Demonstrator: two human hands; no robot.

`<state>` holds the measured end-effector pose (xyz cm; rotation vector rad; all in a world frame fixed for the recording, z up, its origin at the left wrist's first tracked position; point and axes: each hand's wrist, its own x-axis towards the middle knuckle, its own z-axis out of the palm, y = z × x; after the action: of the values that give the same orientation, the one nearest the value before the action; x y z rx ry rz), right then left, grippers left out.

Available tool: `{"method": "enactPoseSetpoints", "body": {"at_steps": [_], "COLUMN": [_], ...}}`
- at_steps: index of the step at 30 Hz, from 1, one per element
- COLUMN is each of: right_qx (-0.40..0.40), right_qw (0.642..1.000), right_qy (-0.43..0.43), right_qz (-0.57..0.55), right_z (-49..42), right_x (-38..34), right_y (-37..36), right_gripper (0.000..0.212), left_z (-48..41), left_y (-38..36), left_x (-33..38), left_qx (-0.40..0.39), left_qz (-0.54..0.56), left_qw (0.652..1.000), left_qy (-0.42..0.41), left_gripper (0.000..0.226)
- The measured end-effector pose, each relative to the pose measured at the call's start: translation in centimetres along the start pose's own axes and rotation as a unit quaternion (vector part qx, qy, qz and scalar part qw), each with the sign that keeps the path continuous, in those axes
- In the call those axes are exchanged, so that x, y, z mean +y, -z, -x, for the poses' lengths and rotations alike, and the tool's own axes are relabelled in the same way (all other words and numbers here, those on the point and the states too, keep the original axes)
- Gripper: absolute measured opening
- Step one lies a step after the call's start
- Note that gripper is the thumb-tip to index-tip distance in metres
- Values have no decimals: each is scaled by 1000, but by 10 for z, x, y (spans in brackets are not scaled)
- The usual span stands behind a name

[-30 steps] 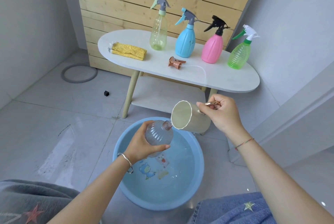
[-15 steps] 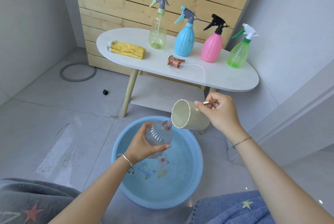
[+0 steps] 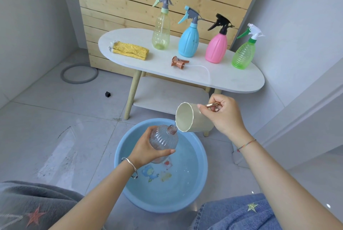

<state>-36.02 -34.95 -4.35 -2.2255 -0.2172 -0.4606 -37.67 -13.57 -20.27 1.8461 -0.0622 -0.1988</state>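
Observation:
My left hand (image 3: 146, 151) grips a clear ribbed bottle (image 3: 163, 139), tilted with its copper-coloured neck up and to the right, over a blue basin (image 3: 202, 170) of water on the floor. My right hand (image 3: 225, 116) holds a cream cup (image 3: 191, 119) by its metal handle. The cup is tipped on its side, and a thin stream of water runs from its lip into the bottle's neck. A copper spray head (image 3: 179, 62) with a thin white tube lies on the white table (image 3: 232, 79).
On the table stand yellow-green (image 3: 161, 31), blue (image 3: 188, 41), pink (image 3: 216, 48) and green (image 3: 243, 54) spray bottles, plus a folded yellow cloth (image 3: 130, 50). A grey ring (image 3: 79, 73) and a small black cap (image 3: 107, 94) lie on the tiled floor.
Both hands stay almost still. The cup has tipped slightly further toward the bottle's neck.

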Motion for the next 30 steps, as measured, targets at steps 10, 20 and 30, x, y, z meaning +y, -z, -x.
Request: {"method": "enactPoseSetpoints", "body": {"at_steps": [10,20,30], "right_qx": [-6,-19,-29], "right_qw": [1000,997,993], "right_qy": [26,67,106], "right_qz": [9,28,52], "right_z": [0,0,0], "right_x": [-4,0,-2], "right_y": [-3,-6,-8], "right_gripper": [45,41,36], "left_z": [3,3,3], "left_y": [-2,-3,-3], "left_x": [-1,-1,-3], "left_qx": [-2,3,-2], "left_qz": [-6,-1,-2], "left_qw": [1000,1000,1000], "left_qy": [1,0,11], "left_gripper": [105,87,107]}}
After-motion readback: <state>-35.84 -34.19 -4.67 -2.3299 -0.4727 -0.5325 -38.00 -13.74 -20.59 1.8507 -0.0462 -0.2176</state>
